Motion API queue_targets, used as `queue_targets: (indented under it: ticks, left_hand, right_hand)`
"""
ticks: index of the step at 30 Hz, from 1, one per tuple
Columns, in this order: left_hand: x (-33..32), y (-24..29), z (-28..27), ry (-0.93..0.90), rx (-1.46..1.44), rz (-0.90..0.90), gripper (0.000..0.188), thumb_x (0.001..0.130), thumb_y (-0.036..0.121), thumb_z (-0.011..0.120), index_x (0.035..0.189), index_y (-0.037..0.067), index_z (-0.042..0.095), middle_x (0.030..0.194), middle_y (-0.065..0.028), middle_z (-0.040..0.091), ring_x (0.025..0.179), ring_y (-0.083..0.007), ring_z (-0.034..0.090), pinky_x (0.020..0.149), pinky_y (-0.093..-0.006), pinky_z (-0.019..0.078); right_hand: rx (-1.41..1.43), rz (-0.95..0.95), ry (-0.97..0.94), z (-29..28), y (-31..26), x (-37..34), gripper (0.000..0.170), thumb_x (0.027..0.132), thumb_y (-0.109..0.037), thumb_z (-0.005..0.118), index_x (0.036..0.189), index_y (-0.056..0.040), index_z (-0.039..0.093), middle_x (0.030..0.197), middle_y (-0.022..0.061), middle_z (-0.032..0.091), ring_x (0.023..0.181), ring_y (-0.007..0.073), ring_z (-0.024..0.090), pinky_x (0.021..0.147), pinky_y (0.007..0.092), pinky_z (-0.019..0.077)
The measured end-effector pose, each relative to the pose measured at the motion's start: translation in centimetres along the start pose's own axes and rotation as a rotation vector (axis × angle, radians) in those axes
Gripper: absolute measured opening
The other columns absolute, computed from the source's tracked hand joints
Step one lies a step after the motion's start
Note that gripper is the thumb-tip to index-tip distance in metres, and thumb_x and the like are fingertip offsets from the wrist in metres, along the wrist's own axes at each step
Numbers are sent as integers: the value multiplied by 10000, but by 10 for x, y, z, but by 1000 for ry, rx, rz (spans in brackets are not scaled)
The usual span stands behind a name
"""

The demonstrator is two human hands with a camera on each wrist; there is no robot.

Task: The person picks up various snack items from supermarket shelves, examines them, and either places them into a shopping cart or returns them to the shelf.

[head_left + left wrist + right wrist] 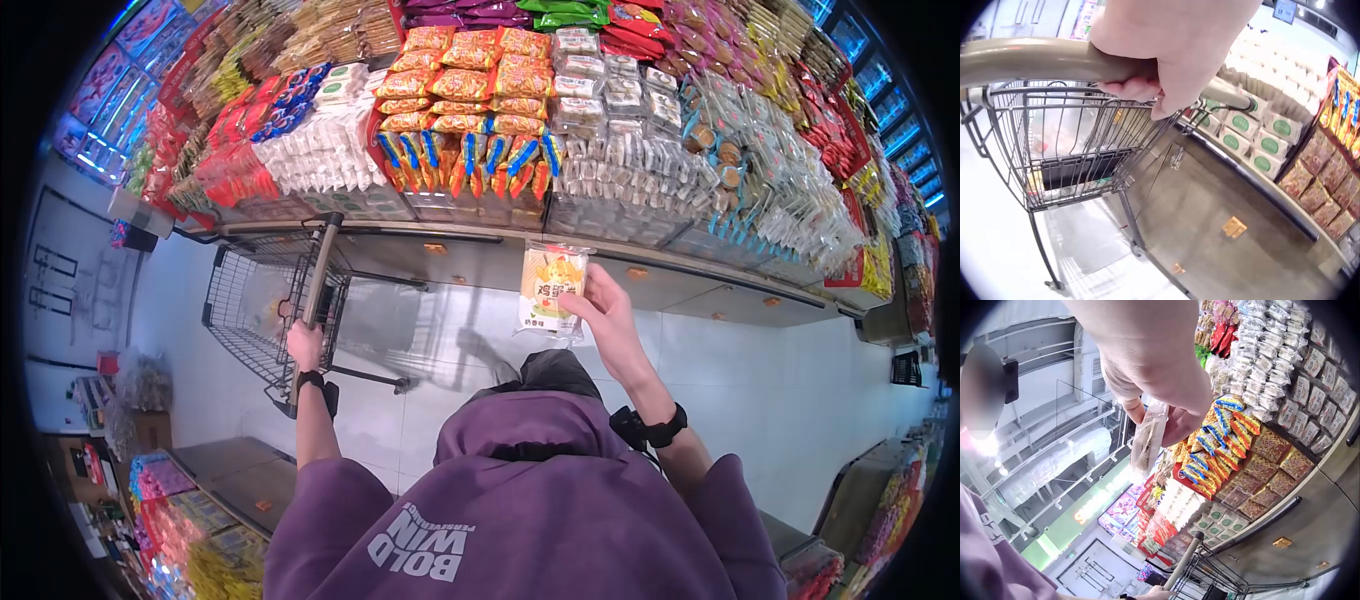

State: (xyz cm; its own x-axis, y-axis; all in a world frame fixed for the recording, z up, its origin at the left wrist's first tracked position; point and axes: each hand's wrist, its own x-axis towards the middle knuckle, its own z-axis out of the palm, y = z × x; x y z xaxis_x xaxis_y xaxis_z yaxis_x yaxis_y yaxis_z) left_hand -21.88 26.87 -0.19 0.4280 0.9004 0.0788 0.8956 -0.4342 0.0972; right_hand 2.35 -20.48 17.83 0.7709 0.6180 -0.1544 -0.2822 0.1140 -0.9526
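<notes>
My left hand (305,346) grips the handle (322,268) of a black wire shopping cart (235,318) on my left. In the left wrist view the fingers curl round the handle bar (1029,59), and a clear plastic bag (1060,128) shows inside the basket. In front of me, near the shelf edge, my right hand (610,318) pinches a snack packet (548,285) by its right side. The packet's front, printed with a yellow cartoon figure and Chinese characters, faces up toward the head camera. The right wrist view catches the packet (1149,440) edge-on between thumb and fingers.
A long display counter ahead holds orange snack bags (465,82), white wrapped packs (325,150) and clear packets (630,165). Its wooden base (1210,219) stands beside the cart. Pale tiled floor (440,330) lies below. More stocked shelves (205,510) stand behind on the left.
</notes>
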Motion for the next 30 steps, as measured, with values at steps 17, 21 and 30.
queue_targets:
  ticks: [17,21,30]
  left_hand:
    - [-58,60,-23,-20,37,-119,313,757,231,626,860,-53,707,857,-262,686,815,-416,682,770,-490,545]
    - [-80,81,-20,11,64,-120,311,747,222,624,836,-65,706,847,-265,685,808,-413,684,768,-485,549]
    - [-139,129,-10,64,107,-94,295,739,233,624,784,-42,721,791,-252,689,757,-391,699,729,-461,568]
  right_hand:
    - [56,-18,91,-56,-12,-12,394,880,-109,695,1223,-8,528,1130,78,641,1027,115,605,897,274,477]
    - [38,-27,104,-85,-17,-18,387,879,-111,699,1209,-6,526,1119,72,637,1010,115,604,889,276,478]
    - [60,9,68,-134,-28,-25,388,880,-113,702,1209,-16,521,1115,67,633,1020,115,600,886,273,480]
